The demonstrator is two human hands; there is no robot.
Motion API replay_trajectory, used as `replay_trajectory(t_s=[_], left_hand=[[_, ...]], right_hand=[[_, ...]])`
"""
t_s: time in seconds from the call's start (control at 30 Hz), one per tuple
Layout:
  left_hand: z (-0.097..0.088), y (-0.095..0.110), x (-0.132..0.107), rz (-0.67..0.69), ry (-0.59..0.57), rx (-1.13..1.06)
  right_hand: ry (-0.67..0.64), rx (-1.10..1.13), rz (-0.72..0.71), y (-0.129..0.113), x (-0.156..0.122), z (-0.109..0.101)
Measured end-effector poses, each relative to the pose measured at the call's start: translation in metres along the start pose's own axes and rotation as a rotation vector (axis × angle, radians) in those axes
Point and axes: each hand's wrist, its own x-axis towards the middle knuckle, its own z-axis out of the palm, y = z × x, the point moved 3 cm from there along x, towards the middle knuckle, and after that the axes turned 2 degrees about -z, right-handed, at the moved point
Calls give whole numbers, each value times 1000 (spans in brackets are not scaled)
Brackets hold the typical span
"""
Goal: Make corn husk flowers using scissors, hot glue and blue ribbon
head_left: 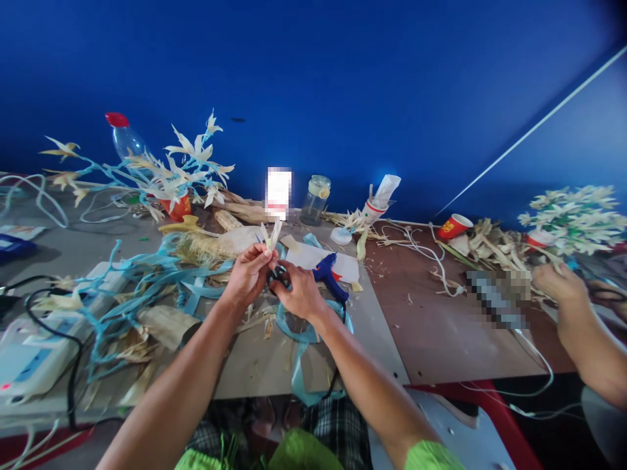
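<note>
My left hand (249, 273) pinches a small bunch of pale corn-husk petals (271, 235) that stand up above its fingers. My right hand (298, 291) is closed just beside it, fingers curled round a dark object (278, 274) that looks like scissor handles. The two hands touch over the table's middle. A light blue ribbon (298, 336) loops below my right wrist and hangs off the table edge. A blue glue gun (329, 274) lies just right of my right hand on white paper (313, 256).
Blue-stemmed husk flowers (161, 171) stand in a red cup at back left, near a plastic bottle (123, 137). A glass jar (316, 199), cups and husk scraps line the back. Cables and white power strips (34, 359) lie left. Another person's hand (558, 284) works at right.
</note>
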Motion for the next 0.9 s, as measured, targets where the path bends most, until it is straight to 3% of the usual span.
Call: replay_trajectory(t_s=[0.2, 0.3, 0.4, 0.57, 0.73, 0.9], left_hand=[[2, 2, -1, -34, -15, 101], [-3, 2, 2, -33, 44, 323], [-11, 3, 7, -36, 105, 546], [-24, 13, 12, 74, 153, 891], [-29, 24, 13, 146, 136, 1179], [-33, 36, 12, 194, 165, 1406]], right_hand=[[60, 336, 69, 20, 11, -12], [119, 663, 152, 42, 15, -30], [88, 825, 172, 62, 15, -53], [-103, 642, 146, 77, 9, -75], [-183, 359, 85, 90, 8, -76], [-219, 253, 44, 99, 6, -74]])
